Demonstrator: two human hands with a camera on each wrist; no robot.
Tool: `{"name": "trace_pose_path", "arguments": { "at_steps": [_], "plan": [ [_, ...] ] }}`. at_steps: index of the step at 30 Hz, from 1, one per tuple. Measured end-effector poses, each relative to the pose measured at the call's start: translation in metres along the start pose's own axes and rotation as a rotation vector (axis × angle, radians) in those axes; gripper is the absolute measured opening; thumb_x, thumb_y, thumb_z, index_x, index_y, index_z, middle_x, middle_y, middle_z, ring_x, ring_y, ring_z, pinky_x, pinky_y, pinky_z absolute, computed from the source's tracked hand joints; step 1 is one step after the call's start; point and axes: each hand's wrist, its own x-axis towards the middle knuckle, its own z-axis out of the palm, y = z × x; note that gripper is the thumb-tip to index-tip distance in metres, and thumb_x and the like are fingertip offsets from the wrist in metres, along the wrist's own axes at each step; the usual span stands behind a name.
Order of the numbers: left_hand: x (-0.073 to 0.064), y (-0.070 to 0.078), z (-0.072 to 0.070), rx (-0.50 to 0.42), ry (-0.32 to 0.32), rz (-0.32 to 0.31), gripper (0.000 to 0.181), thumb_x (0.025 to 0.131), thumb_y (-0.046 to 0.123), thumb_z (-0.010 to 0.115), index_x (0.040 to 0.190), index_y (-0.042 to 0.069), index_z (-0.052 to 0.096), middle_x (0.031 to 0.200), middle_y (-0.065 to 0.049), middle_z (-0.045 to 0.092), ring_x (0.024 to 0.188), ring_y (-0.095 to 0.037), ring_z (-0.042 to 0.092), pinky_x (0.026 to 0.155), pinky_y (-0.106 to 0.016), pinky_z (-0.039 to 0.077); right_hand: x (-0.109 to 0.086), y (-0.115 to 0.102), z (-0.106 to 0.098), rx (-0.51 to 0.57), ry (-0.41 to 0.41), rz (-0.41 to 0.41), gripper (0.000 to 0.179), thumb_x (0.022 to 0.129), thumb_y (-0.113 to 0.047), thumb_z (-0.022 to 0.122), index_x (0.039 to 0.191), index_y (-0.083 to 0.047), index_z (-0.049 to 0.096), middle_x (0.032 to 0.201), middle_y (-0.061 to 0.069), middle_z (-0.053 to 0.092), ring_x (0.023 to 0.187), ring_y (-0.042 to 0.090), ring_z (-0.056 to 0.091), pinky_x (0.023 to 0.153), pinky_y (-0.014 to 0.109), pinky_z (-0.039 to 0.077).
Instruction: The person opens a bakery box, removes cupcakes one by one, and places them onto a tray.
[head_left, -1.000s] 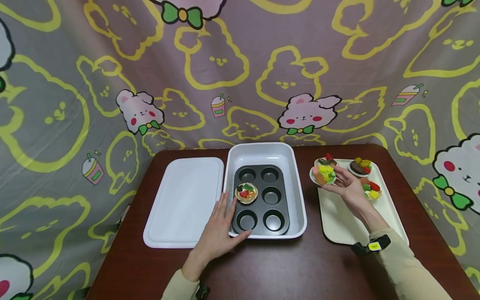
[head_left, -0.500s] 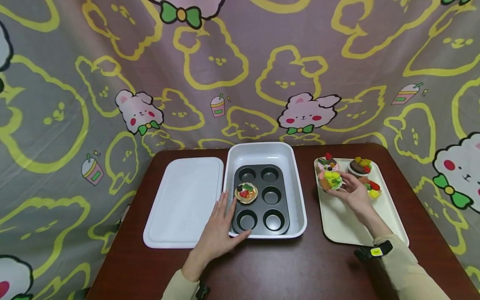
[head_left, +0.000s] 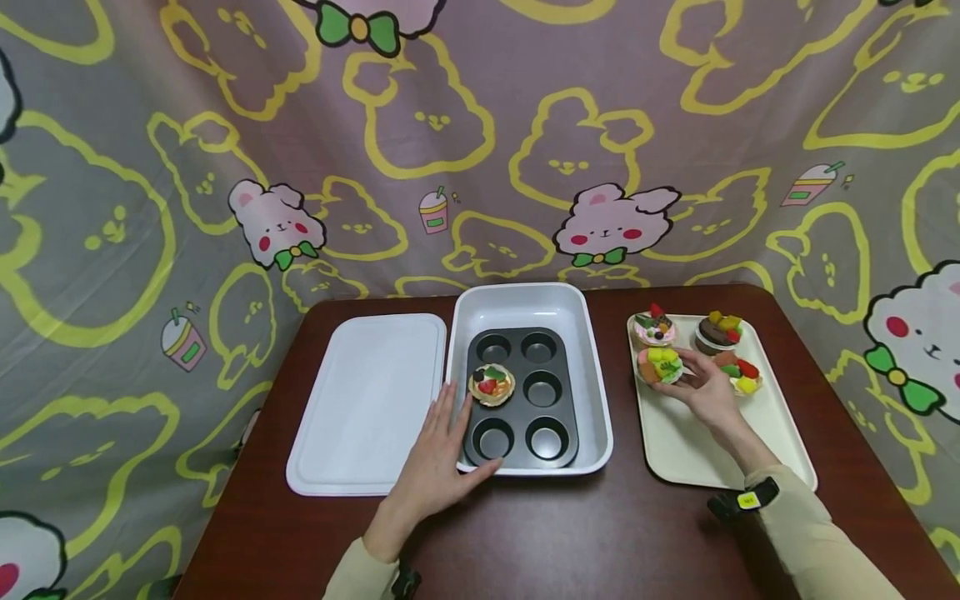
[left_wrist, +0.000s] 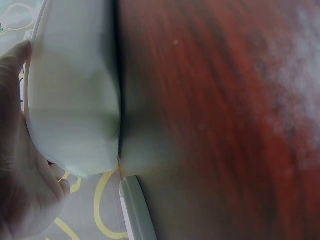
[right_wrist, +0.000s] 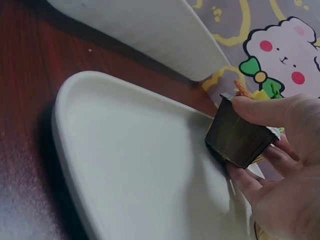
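My right hand [head_left: 712, 396] pinches a cupcake [head_left: 660, 365] with yellow, green and pink toppings between thumb and fingers, at the left side of the cream tray [head_left: 697, 450]. In the right wrist view the cupcake's dark brown cup [right_wrist: 237, 134] stands close over the tray, nearly upright. My left hand [head_left: 435, 467], fingers straight and spread, rests on the near-left rim of the white deep container [head_left: 596, 400]. Inside that lies a dark muffin pan [head_left: 517, 417]; a fruit tart [head_left: 492, 385] fills its middle-left cup. The left wrist view shows the container's outer wall [left_wrist: 75, 100] beside the fingers.
Also on the tray are a pink cream cupcake [head_left: 655, 328], a chocolate cupcake [head_left: 717, 333] and a fruit-topped one [head_left: 742, 377] partly behind the right hand. A flat white lid [head_left: 375, 400] lies left of the container. A patterned curtain [head_left: 502, 125] surrounds the brown table [head_left: 525, 533].
My right hand has brought the cupcake from beyond the tray's left edge slightly right and down onto the tray area, uncovering the pink cream cupcake behind. The left hand stays put.
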Motion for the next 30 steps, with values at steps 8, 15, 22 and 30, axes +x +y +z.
{"name": "trace_pose_path", "arguments": {
  "at_steps": [8, 15, 22, 30],
  "plan": [
    [0.0, 0.0, 0.0, 0.001, 0.003, -0.003, 0.112, 0.094, 0.076, 0.066, 0.176, 0.01, 0.026, 0.187, -0.015, 0.005, 0.175, -0.033, 0.006, 0.141, -0.055, 0.02, 0.0, 0.003, -0.003, -0.052, -0.005, -0.003, 0.077, 0.095, 0.0, 0.082, 0.16, 0.008, 0.042, 0.146, 0.007, 0.06, 0.099, -0.019, 0.058, 0.086, 0.004, 0.054],
    [0.0, 0.0, 0.0, -0.017, 0.003, -0.006, 0.111, 0.095, 0.076, 0.065, 0.175, 0.01, 0.027, 0.187, -0.015, 0.005, 0.176, -0.033, 0.005, 0.141, -0.056, 0.018, -0.002, 0.005, -0.005, -0.011, -0.022, -0.011, 0.076, 0.096, 0.0, 0.082, 0.159, 0.009, 0.042, 0.12, -0.032, 0.06, 0.104, -0.024, 0.054, 0.091, 0.002, 0.052],
    [0.001, 0.0, 0.0, -0.017, 0.006, -0.003, 0.112, 0.094, 0.076, 0.066, 0.176, 0.01, 0.026, 0.187, -0.015, 0.004, 0.176, -0.033, 0.005, 0.141, -0.057, 0.018, -0.005, 0.007, -0.007, -0.069, -0.035, -0.052, 0.075, 0.097, -0.005, 0.083, 0.158, 0.009, 0.043, 0.137, -0.011, 0.071, 0.107, -0.029, 0.049, 0.094, -0.001, 0.047],
    [0.0, -0.001, 0.001, -0.013, 0.025, 0.011, 0.111, 0.094, 0.076, 0.067, 0.175, 0.01, 0.029, 0.187, -0.018, 0.009, 0.175, -0.036, 0.01, 0.139, -0.059, 0.024, -0.007, 0.012, -0.008, -0.298, -0.011, -0.167, 0.068, 0.095, -0.007, 0.086, 0.15, 0.012, 0.052, 0.147, 0.037, 0.058, 0.133, 0.031, 0.065, 0.094, -0.007, 0.037]
  ]
}}
